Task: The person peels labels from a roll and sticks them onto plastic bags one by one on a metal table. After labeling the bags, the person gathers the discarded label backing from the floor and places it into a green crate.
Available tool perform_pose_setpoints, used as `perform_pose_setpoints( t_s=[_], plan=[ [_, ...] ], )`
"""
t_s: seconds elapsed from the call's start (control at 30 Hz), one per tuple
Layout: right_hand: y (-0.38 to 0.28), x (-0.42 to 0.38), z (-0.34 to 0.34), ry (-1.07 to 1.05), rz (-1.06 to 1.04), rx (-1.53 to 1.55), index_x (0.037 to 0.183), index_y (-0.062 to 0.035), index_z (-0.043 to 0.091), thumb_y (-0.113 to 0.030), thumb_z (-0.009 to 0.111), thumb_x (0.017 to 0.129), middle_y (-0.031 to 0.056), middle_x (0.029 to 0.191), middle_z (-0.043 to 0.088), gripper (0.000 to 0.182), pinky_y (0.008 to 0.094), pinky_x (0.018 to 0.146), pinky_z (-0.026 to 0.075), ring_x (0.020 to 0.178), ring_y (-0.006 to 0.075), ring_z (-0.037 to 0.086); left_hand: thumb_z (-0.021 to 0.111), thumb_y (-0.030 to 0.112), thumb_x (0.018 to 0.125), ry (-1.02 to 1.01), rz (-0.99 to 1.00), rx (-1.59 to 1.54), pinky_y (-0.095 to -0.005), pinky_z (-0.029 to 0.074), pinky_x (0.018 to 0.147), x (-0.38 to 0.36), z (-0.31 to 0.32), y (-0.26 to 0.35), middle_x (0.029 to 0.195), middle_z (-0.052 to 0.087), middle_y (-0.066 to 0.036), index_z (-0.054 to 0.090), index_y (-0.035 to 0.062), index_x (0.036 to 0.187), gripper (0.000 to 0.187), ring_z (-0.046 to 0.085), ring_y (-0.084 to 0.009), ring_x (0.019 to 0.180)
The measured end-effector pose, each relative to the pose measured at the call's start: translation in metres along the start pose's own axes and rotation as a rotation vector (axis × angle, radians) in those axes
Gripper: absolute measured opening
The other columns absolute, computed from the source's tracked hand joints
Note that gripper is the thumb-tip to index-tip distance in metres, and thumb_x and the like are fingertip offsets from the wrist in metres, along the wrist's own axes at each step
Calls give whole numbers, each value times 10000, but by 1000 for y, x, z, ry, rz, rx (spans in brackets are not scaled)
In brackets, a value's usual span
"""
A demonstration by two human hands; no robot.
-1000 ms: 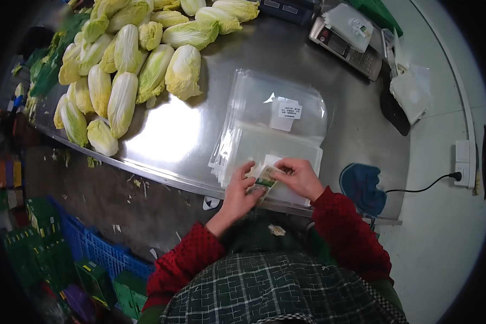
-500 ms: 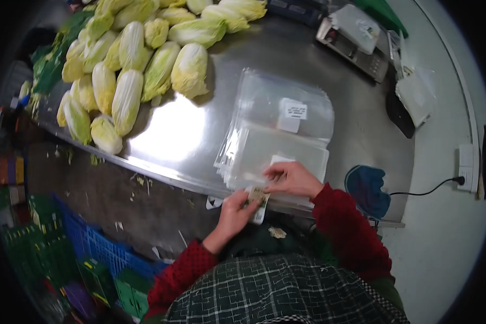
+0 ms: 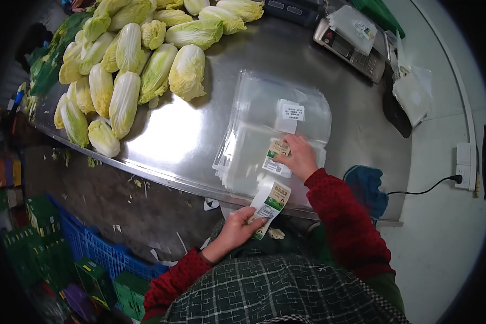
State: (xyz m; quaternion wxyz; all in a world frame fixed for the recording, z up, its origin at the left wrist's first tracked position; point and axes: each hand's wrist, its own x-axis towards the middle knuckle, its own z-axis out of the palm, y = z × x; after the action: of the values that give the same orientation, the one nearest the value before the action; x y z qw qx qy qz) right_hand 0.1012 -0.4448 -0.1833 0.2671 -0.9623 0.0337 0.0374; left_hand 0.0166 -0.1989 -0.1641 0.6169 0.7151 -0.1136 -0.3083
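Note:
My left hand point(image 3: 237, 231) pinches a strip of printed labels point(image 3: 276, 197) near the table's front edge; its upper end stands out past the thumb. Over the stack of clear plastic bags point(image 3: 243, 162), my right hand point(image 3: 301, 155) has its fingers closed at the top and right side of a single beige-and-green label point(image 3: 275, 160). That label overlaps the front bags, with a small square code near its bottom. Farther up the stack lies a white label with black print point(image 3: 291, 112). Part of the right label edge is hidden under my fingers.
Many napa cabbages point(image 3: 125, 102) are heaped on the steel table point(image 3: 221, 81) at the left. A scale point(image 3: 356, 51) stands at the back right. A blue cloth point(image 3: 367, 189) lies near a cord and wall socket. Blue and green crates point(image 3: 100, 243) stand on the floor.
My right hand has moved up and away from the left hand, carrying a label onto the bags. More of the label strip now shows in my left hand, which has shifted slightly down.

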Motion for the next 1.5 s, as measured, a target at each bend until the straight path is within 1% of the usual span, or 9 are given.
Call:
perform_pose_setpoints(
  t_s=[0.1, 0.5, 0.57, 0.67, 0.8, 0.97, 1.1, 1.17, 1.5],
  plan=[
    [-5, -11, 0, 228, -65, -85, 979, -89, 577, -298, 796, 624, 97, 850, 557, 466, 424, 775, 446, 920, 322, 543, 674, 162, 839, -20, 65, -5, -305, 487, 678, 4, -2, -2, 909, 653, -122, 652, 19, 1048, 254, 625, -185, 770],
    [26, -8, 2, -252, 27, 184, 752, -75, 621, -133, 568, 864, 58, 753, 613, 137, 346, 672, 472, 716, 209, 580, 651, 120, 787, -88, 221, 261, -422, 439, 704, 71, 1, -18, 807, 548, -189, 568, -13, 781, 157, 538, -374, 818],
    [50, 42, -38, 233, 51, 500, 838, -54, 653, -116, 560, 869, 44, 805, 658, 116, 289, 689, 482, 735, 123, 600, 658, 133, 791, -15, 75, 173, -423, 435, 685, 73, 3, -17, 760, 539, -189, 577, -24, 790, 176, 550, -355, 771],
    [-1, 32, -102, 275, -27, 574, 931, -14, 641, -34, 571, 829, 41, 821, 642, 125, 265, 701, 473, 729, 118, 565, 667, 145, 792, -22, -96, 132, -423, 434, 680, 75, 0, -20, 749, 556, -176, 588, -27, 828, 193, 568, -329, 761],
    [-8, -22, -36, -237, 42, 456, 934, 19, 647, -126, 690, 811, 90, 804, 659, 194, 271, 649, 473, 720, 92, 578, 670, 151, 797, -38, -144, 35, -403, 442, 675, 75, 1, -22, 784, 584, -166, 612, -12, 862, 184, 577, -327, 767],
    [-26, -52, -24, -301, 97, 729, 873, 13, 674, -129, 695, 810, 74, 680, 631, 157, 260, 592, 462, 611, 92, 551, 691, 120, 829, 187, 615, 401, -245, 457, 640, 84, -4, 0, 759, 634, -38, 655, -11, 918, 162, 547, -66, 722],
    [-42, -58, -34, -176, 65, 593, 906, 6, 679, -87, 690, 813, 68, 716, 648, 132, 228, 607, 459, 647, 63, 555, 732, 148, 800, 50, -109, 40, -240, 444, 562, 61, -4, 18, 667, 630, -22, 668, -36, 867, 205, 525, -37, 647],
    [-36, -49, -37, 115, -210, 407, 906, 3, 674, -94, 686, 816, 90, 719, 653, 133, 247, 588, 471, 627, 103, 594, 738, 176, 793, 88, -119, 75, -270, 443, 540, 40, -5, 4, 650, 632, -69, 669, -31, 837, 223, 525, -65, 592],
    [-8, -2, -6, 129, -30, -125, 1002, -66, 567, -282, 811, 595, 113, 987, 529, 521, 420, 759, 455, 948, 315, 542, 699, 157, 827, -33, -25, 16, -289, 487, 677, 1, 3, -6, 824, 665, -62, 666, 23, 1029, 244, 600, -116, 736]
  ],
)
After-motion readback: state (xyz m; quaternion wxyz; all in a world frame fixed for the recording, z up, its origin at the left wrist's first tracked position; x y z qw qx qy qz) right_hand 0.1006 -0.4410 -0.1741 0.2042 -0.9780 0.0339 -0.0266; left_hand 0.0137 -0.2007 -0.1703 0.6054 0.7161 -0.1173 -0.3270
